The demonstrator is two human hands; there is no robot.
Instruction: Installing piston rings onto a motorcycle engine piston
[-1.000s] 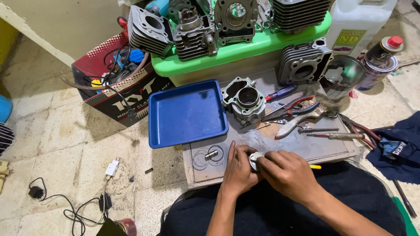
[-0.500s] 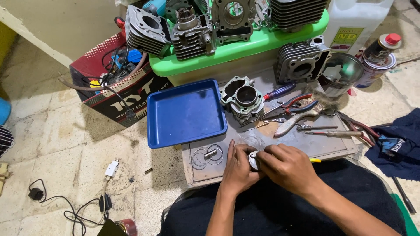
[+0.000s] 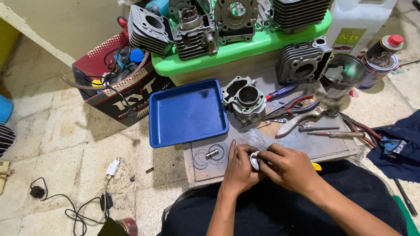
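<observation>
Both hands grip a piston (image 3: 254,160) at board's (image 3: 306,146) front edge: left hand (image 3: 238,168) wrapped round it, right hand (image 3: 288,168) pinching its top. Rings (image 3: 209,154) lie just left.

The person's left hand (image 3: 238,168) and right hand (image 3: 288,168) are bare: no gloves, rings or watch visible. Both forearms (image 3: 345,205) are uncovered, with no sleeve reaching the wrists. The legs are covered by dark, near-black trousers (image 3: 271,214) of plain fabric without visible markings.
</observation>
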